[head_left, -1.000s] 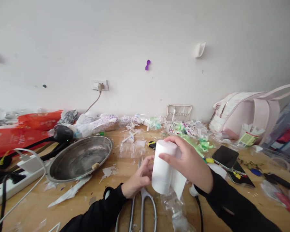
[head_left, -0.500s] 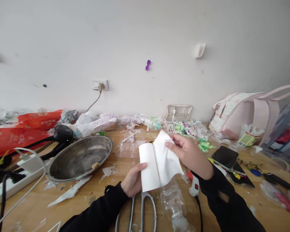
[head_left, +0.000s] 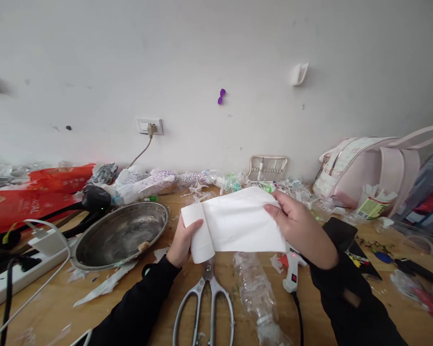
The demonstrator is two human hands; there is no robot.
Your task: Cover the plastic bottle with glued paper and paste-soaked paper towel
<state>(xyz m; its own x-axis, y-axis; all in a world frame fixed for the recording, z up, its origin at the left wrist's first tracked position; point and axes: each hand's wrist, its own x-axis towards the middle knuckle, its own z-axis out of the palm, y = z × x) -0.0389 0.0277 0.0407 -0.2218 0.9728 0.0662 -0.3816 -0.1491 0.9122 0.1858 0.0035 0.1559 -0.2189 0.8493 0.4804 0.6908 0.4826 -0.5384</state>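
Note:
My left hand (head_left: 183, 240) is wrapped round a roll of white tissue paper (head_left: 198, 233), held above the table. From the roll a flat sheet stretches to the right, where my right hand (head_left: 298, 223) pinches its far end between thumb and fingers. Below the roll lie metal scissors (head_left: 204, 302), handles toward me, with most of the blades hidden under the paper. Beside them is a clear plastic bottle (head_left: 254, 293), lying on its side. A white glue gun (head_left: 292, 274) with a black cord rests just below my right hand.
To the left stand a metal basin (head_left: 159, 218) and a white power strip (head_left: 0, 283) with cables. Red plastic bags (head_left: 57, 178) and scraps line the wall. At the right are a pink bag (head_left: 361, 168), a dark phone-like slab (head_left: 334, 233) and a tub (head_left: 373, 206) of white sticks.
My hands have moved apart, the left with the roll to the left and the right to the right. The sheet between them is now longer and flatter, and more of the scissors shows.

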